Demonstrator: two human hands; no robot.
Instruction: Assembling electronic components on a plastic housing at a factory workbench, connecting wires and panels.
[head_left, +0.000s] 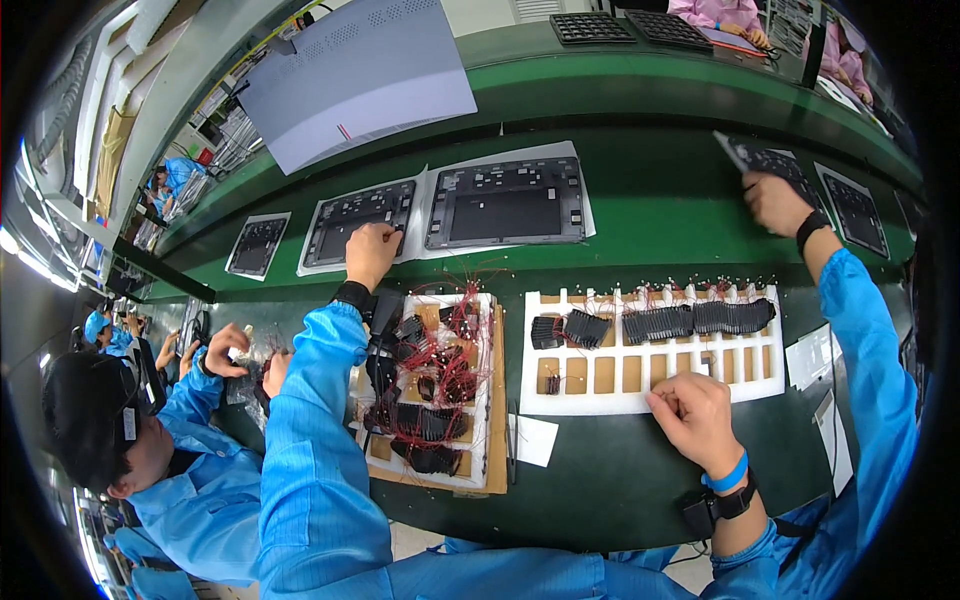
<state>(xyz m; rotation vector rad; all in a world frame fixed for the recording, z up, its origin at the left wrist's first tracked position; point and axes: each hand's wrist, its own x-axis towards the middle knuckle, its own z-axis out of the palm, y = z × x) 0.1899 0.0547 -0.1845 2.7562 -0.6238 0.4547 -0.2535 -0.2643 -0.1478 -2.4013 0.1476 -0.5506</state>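
Note:
My left hand is closed, fingertips pinched together at the right part of a black tablet housing lying on a white sheet. Anything between those fingers is hidden. Just right of it lies a larger black tablet housing. My right hand, with a blue wristband, is curled closed at the near edge of a white foam tray; I cannot make out anything in it. Black modules with thin red wires fill the tray's far slots. Below my left wrist, another foam tray holds tangled wired modules.
A co-worker's hand at right grips a tilted black housing. Another co-worker works close at left. A large grey panel stands behind the green bench. A white paper lies between the trays.

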